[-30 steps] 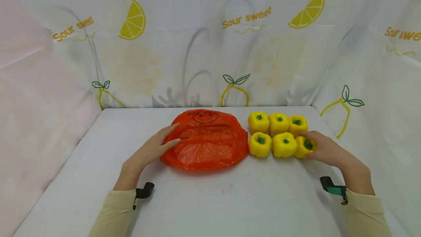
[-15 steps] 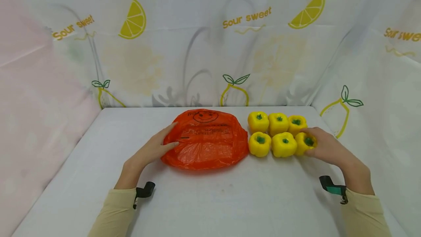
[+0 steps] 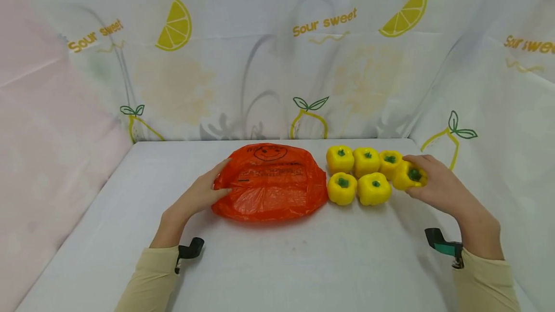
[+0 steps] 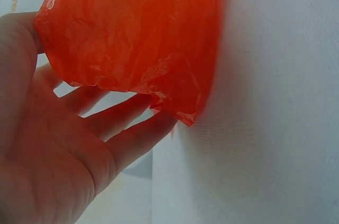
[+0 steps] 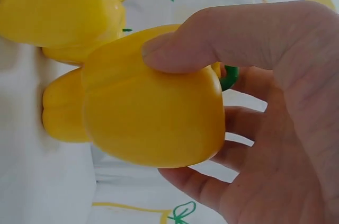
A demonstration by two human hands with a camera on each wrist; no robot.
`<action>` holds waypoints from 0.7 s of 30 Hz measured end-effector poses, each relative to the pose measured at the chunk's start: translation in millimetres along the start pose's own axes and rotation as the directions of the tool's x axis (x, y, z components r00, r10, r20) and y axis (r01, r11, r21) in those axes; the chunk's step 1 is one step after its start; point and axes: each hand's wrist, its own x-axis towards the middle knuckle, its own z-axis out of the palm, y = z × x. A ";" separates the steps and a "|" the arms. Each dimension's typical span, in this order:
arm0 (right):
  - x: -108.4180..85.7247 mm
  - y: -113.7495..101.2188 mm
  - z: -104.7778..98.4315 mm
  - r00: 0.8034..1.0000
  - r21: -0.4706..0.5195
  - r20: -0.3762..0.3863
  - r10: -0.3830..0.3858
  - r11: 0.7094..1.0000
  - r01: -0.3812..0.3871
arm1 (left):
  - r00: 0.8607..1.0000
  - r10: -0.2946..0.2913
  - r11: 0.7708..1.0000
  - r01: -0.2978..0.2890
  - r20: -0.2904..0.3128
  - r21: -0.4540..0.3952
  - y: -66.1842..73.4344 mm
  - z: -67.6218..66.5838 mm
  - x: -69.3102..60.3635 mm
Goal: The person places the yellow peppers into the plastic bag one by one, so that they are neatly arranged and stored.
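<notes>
White tabletop [image 3: 282,268], lemon-print curtain [image 3: 243,37] behind, as one yellow bell pepper [image 3: 405,175] left its row.
Held between the thumb and curved fingers of the right hand [image 3: 441,184], it had just been lifted tilted from the front row, so five other bell peppers [image 3: 342,189] were left standing. The left hand [image 3: 198,195], spread wide, touched a red plastic bag [image 3: 270,201] to their left without gripping it.

Room being left at the far left corner of the surface [image 3: 286,264]
Toward the far edge, passage is being blocked by the red bag [image 3: 270,187] and yellow peppers [image 3: 374,189]; at the right edge, by the right hand [image 3: 440,184].
</notes>
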 end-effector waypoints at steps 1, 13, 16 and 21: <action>0.4 -1.6 -0.3 1.000 0.000 -0.019 -0.009 1.000 0.009 | 1.000 -0.007 1.000 0.007 0.000 0.001 0.1 -0.4 0.1; 6.5 -28.7 1.2 0.966 0.048 -0.232 -0.110 0.991 0.124 | 1.000 -0.018 1.000 0.017 -0.018 -0.015 -2.2 -0.3 0.6; 11.9 -39.4 5.0 0.965 0.076 -0.237 -0.114 0.988 0.136 | 0.999 0.013 1.000 -0.014 -0.033 -0.005 -3.3 1.2 0.8; 18.8 -54.6 15.3 0.963 0.124 -0.234 -0.131 0.979 0.164 | 0.999 0.022 1.000 -0.022 -0.024 0.011 -0.6 2.7 -0.4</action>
